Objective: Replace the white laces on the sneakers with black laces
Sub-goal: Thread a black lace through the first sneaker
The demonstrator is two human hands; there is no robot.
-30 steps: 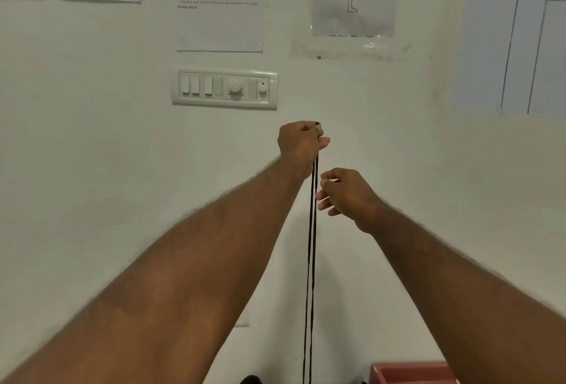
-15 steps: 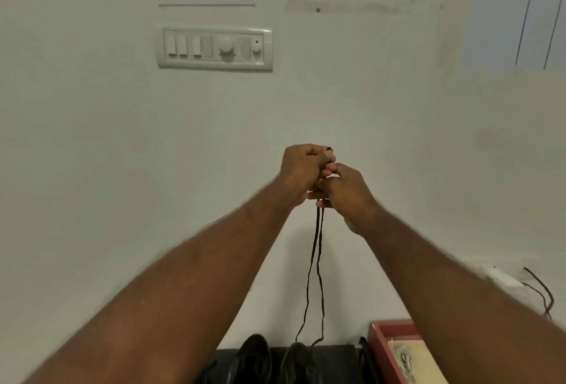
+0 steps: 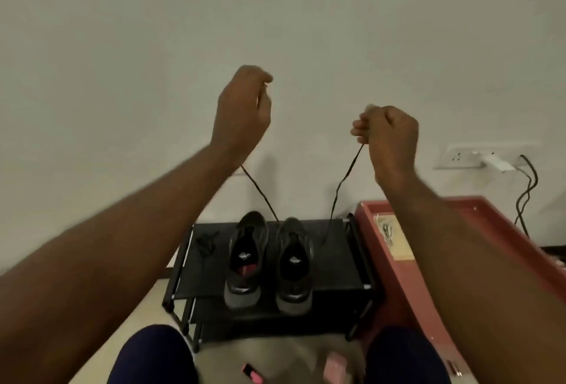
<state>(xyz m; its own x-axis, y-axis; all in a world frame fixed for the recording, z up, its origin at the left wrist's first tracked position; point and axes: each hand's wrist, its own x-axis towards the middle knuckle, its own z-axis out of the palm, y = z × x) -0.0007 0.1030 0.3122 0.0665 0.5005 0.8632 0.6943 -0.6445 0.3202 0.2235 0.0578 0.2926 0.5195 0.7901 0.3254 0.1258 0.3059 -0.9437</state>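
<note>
The left hand [image 3: 242, 111] is raised just left of the frame's centre, fingers curled and pinching one end of a thin black shoelace [image 3: 260, 190]. The right hand [image 3: 387, 135] is closed in a loose fist right of centre and a little lower, gripping the lace's other end. The hands are held well apart. From each one a strand slants down and inward to the pair of dark grey-black sneakers [image 3: 294, 264]. Both strands end at the sneaker on the right of the pair, though how the lace sits in its eyelets is too dark to tell.

The sneakers stand side by side, heels toward the camera, on the top shelf of a low black metal shoe rack [image 3: 340, 264] against the wall. A small bundle of loose black lace [image 3: 206, 242] lies on the shelf's left end. A red rectangular tray [image 3: 490, 230] sits just right of the rack. At the right edge of the frame are a white wall socket [image 3: 458, 157] and a black cable [image 3: 526, 193].
</note>
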